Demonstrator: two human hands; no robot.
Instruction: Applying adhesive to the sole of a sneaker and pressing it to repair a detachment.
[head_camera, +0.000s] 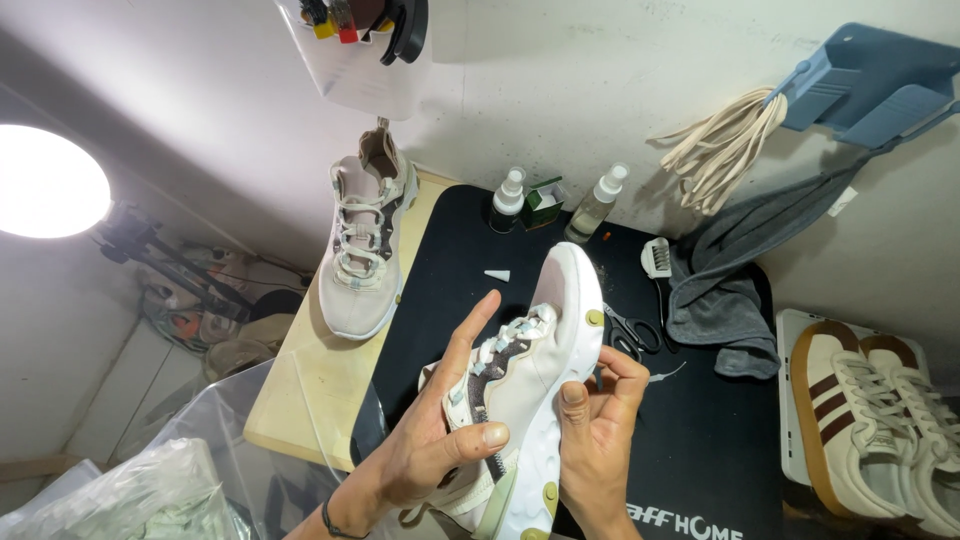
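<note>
White sneaker (535, 365) sits gripped in both hands above the black mat (690, 450), toe pointing away. Left hand (435, 440) cradles the laced side, right hand (600, 420) pinches the sole edge. Scissors (632, 332) and its twin (365, 245) lie farther out.

Left hand (440, 440) and right hand (598, 430), both bare, with no gloves and no rings visible on the fingers. A thin dark band (335, 522) circles the wrist just below the left hand. Both forearms are uncovered, and the fingernails are short and unpainted.
</note>
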